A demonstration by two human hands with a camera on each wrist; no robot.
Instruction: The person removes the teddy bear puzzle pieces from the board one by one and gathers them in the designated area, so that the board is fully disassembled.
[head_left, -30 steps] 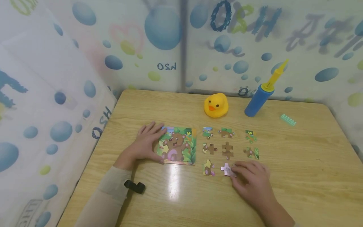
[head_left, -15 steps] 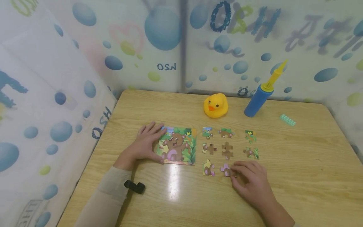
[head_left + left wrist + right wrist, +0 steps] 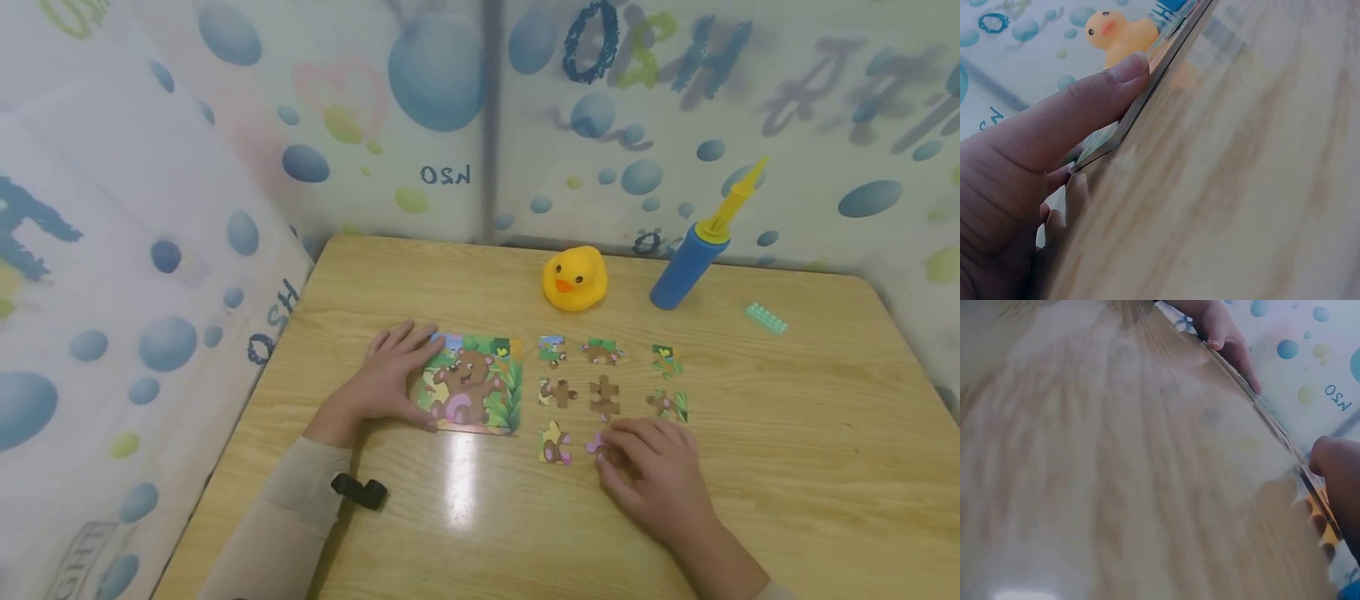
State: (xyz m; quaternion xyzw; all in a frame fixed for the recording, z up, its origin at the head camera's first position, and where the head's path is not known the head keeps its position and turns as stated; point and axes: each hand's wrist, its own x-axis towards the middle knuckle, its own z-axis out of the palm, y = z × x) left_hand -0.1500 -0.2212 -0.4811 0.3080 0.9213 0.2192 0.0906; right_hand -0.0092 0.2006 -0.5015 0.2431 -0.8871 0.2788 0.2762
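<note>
My left hand (image 3: 388,379) lies at the left side of a square bear picture puzzle (image 3: 471,385), fingers fairly straight, fingertips at its far corner. In the left wrist view the thumb (image 3: 1079,109) rests along the puzzle's near edge. My right hand (image 3: 654,471) pinches a purple and brown puzzle piece (image 3: 613,455) low at the table between thumb and fingertips, which partly hide it. Left of it lies a yellow and brown piece (image 3: 554,446). Behind it are a brown middle piece (image 3: 604,397) and several others in loose rows, including a green-edged piece (image 3: 667,403).
A yellow rubber duck (image 3: 576,280) sits behind the pieces. To its right stands a blue hand pump (image 3: 686,268) with a yellow nozzle, then a mint toy brick (image 3: 766,318). The wooden table (image 3: 810,467) meets a patterned curtain wall (image 3: 420,200) at the back and left.
The shine on the pinched piece has gone and its picture shows. My right hand has shifted slightly left over the piece, covering more of it. The left hand stays at the bear puzzle.
</note>
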